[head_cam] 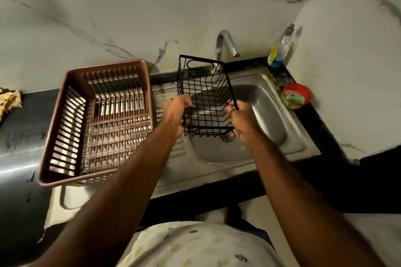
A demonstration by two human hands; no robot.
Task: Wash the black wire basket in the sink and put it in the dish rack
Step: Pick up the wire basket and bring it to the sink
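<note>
The black wire basket (204, 89) hangs tilted above the steel sink (267, 115), its far end up near the tap (227, 44). My left hand (176, 112) grips the near left corner of its rim. My right hand (238, 117) grips the near right corner. The brown plastic dish rack (76, 119) stands on the draining board to the left of the sink, and nothing lies in it. No water shows at the tap's spout.
A dish soap bottle (280, 50) stands at the back right corner of the sink. A red tub with a green scrub pad (296, 95) sits on the black counter at the right. A patterned cloth (8, 99) lies at far left.
</note>
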